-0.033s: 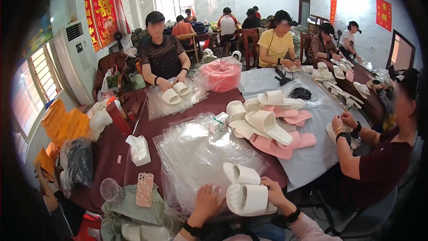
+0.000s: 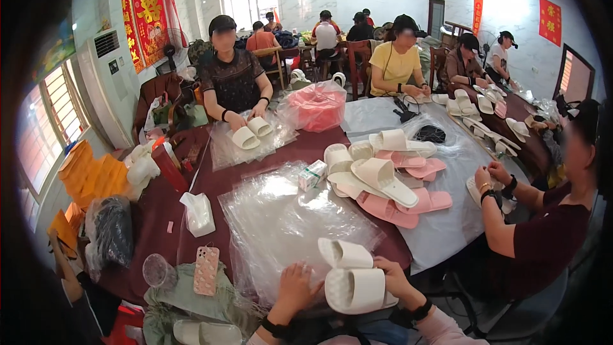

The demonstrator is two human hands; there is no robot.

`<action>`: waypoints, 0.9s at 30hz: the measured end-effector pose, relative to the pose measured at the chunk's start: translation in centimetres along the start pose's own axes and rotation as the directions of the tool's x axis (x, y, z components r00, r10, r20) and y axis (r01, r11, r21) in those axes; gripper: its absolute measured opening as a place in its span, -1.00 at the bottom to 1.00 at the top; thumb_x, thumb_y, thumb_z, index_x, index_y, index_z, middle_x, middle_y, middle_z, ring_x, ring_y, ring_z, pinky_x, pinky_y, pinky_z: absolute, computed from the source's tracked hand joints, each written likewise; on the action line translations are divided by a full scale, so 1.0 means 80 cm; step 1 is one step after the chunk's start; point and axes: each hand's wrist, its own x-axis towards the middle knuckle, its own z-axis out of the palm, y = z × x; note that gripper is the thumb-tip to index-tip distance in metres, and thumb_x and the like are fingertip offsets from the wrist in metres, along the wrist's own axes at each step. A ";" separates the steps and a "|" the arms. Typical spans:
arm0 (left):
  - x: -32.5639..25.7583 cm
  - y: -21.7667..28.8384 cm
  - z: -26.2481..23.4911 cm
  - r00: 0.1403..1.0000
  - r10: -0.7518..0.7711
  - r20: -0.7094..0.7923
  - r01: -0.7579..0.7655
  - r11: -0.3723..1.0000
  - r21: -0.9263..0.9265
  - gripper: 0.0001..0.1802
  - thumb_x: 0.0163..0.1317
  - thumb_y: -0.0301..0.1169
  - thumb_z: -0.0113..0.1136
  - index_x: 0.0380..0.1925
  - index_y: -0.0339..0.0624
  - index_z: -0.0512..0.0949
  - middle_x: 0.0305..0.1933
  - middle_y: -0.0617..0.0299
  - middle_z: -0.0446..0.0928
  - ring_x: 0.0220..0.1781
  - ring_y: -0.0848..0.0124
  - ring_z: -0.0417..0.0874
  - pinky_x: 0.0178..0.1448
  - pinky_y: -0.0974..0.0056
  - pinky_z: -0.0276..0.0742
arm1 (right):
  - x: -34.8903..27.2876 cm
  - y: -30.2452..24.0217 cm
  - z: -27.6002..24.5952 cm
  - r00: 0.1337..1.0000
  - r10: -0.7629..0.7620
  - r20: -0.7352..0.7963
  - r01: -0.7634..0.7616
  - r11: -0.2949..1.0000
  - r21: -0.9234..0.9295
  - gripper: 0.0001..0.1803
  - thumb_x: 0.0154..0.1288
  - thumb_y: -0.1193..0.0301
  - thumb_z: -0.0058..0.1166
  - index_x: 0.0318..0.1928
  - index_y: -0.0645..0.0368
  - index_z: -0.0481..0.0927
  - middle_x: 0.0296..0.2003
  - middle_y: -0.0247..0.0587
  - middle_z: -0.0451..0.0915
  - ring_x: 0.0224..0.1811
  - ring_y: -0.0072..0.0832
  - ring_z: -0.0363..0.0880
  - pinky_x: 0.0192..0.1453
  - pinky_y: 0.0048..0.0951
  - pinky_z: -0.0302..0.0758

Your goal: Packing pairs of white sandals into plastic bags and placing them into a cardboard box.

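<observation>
In the head view, the right hand [image 2: 394, 279] was at the lower centre of the frame, its fingers clamped on the outer side of a pair of white slippers [image 2: 364, 286], which were held off the table, one overlapping the other. Just left of it, the left hand [image 2: 295, 287] lay on the near edge of a stack of clear plastic bags [image 2: 274, 217]; whether its fingers pinched the film could not be told.

A small white-and-green box [image 2: 313, 176] sat at the stack's upper edge, beside a pile of white and pink slippers [image 2: 386, 182] right of centre. At lower left, a patterned phone [image 2: 206, 271] rested on a green cloth [image 2: 185, 310], near a clear cup [image 2: 159, 271]. At the right edge sat a co-worker in a dark top [image 2: 543, 233], both hands raised together near another white slipper [image 2: 473, 190].
</observation>
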 end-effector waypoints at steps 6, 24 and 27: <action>0.000 -0.006 -0.010 0.995 0.039 -0.091 -0.033 0.997 0.069 -0.34 0.04 -0.11 0.28 0.05 -0.36 0.46 0.15 -0.05 0.45 0.20 0.09 0.43 0.25 -0.04 0.29 | -0.036 0.000 -0.013 0.955 0.054 0.292 -0.083 0.993 0.086 -0.67 0.16 0.44 0.25 -0.03 0.18 0.61 -0.10 -0.28 0.60 0.00 -0.47 0.53 0.12 -0.42 0.42; 0.008 -0.019 0.005 0.973 -0.019 -0.232 0.016 1.000 -0.014 -0.80 0.05 -0.39 0.23 -0.28 -0.12 0.61 -0.10 0.11 0.56 0.03 0.15 0.50 0.07 0.08 0.38 | -0.038 -0.010 -0.011 0.983 -0.002 0.185 0.031 0.987 -0.156 -0.74 0.12 0.46 0.25 -0.15 0.19 0.61 -0.30 -0.26 0.60 -0.19 -0.43 0.52 -0.09 -0.40 0.42; 0.016 -0.016 -0.005 0.968 -0.067 -0.243 0.051 0.996 -0.068 -0.85 0.07 -0.41 0.23 -0.32 -0.15 0.60 -0.10 0.13 0.55 0.01 0.14 0.51 0.05 0.08 0.38 | -0.031 -0.027 -0.012 0.980 -0.008 0.199 0.038 0.988 -0.149 -0.76 0.11 0.44 0.24 -0.17 0.18 0.63 -0.34 -0.29 0.59 -0.23 -0.44 0.48 -0.10 -0.43 0.38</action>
